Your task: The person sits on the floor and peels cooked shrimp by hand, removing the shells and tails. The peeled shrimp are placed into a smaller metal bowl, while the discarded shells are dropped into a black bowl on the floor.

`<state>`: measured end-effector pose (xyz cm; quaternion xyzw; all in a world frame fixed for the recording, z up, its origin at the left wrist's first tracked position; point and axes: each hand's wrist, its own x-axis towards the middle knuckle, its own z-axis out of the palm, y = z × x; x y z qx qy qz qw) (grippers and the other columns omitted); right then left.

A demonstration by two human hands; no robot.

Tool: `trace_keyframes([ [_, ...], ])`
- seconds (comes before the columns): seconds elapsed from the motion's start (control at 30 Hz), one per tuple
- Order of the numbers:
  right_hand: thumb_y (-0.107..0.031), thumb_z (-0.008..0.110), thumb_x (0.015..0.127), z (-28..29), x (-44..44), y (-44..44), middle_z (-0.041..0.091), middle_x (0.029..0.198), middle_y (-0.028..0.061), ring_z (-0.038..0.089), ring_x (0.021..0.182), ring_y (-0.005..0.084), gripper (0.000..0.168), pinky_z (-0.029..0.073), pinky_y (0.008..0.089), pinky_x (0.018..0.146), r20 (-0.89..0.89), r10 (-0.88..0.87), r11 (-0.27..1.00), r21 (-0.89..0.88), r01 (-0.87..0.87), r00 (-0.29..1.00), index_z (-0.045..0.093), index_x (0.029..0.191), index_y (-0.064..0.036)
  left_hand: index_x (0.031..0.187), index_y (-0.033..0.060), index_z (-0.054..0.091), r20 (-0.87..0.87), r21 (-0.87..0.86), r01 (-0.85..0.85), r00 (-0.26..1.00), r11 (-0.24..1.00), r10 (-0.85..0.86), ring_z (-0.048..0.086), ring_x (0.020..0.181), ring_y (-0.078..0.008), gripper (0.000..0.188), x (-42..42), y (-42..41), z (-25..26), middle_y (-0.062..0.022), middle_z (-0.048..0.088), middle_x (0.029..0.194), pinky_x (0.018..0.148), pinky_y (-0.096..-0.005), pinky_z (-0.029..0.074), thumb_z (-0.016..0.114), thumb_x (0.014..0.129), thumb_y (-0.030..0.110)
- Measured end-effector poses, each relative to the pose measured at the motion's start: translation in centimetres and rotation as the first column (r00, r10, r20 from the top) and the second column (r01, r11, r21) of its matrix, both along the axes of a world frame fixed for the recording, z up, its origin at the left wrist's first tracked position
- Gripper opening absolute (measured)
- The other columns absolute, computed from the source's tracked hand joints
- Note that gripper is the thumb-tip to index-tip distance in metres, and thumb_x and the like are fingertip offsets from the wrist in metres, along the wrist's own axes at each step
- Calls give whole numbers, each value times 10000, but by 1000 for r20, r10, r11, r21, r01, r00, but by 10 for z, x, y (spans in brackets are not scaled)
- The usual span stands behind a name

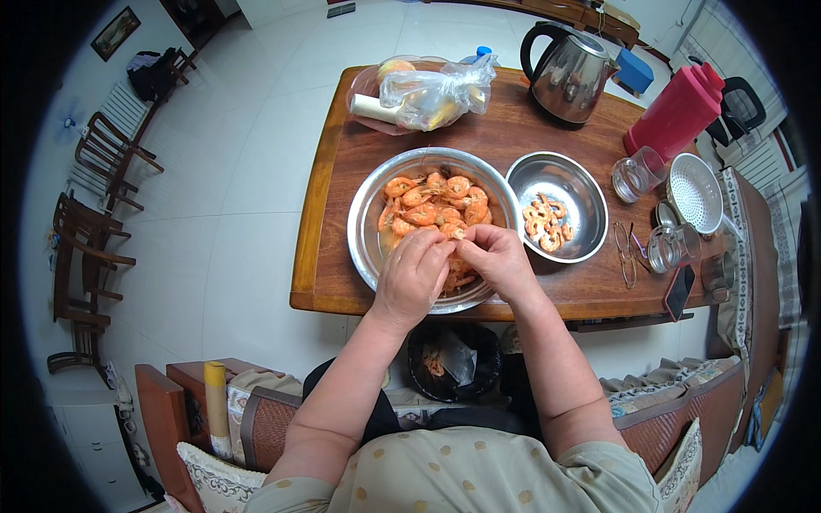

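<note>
Over the near half of a large metal basin (361, 256), my left hand (415, 272) and my right hand (497, 260) meet at the fingertips. Between them they pinch a small, pale orange piece of shrimp (458, 235), mostly covered by the fingers. Many unpeeled cooked shrimp (420, 213) fill the basin beneath. Touching it on the right is a smaller steel bowl (587, 192), where a small heap of peeled shrimp (546, 221) lies. Under the table edge, between my knees, a bin with a black bag (420, 378) holds shrimp shells (434, 361) and a clear plastic piece.
A steel electric kettle (567, 80) and a pink thermos (677, 112) stand at the back right of the wooden table (327, 256). Glass cups (632, 179), a white colander (696, 192), glasses and a phone (680, 292) are at the right. A fruit bowl with a plastic bag (436, 96) sits behind the basin.
</note>
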<state>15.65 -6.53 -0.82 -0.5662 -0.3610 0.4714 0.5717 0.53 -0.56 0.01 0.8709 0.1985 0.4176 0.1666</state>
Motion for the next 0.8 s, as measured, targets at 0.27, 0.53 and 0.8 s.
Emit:
trace_keyframes([
  [0.27,-97,611,853,6,-1,-2,615,787,-27,526,696,20,85,437,172,631,-74,9,1000,3,-9,997,640,865,-18,916,21,582,301,-574,144,953,806,44,618,893,-211,152,2,-5,-7,-108,605,988,764,-307,515,647,787,-29],
  [0.53,-104,609,853,11,-1,-2,604,802,-27,518,702,21,95,422,174,634,138,5,1000,11,-6,990,646,887,-22,981,23,517,529,-845,526,800,95,283,655,801,-172,112,-1,5,3,-107,630,902,684,-230,548,569,884,43],
  [0.8,-128,571,831,6,0,1,612,767,142,605,704,232,158,476,305,642,567,-189,975,207,84,801,650,862,6,1008,38,520,557,-792,600,786,-113,267,650,808,-167,142,-9,13,0,-101,634,906,690,-267,550,570,894,107],
])
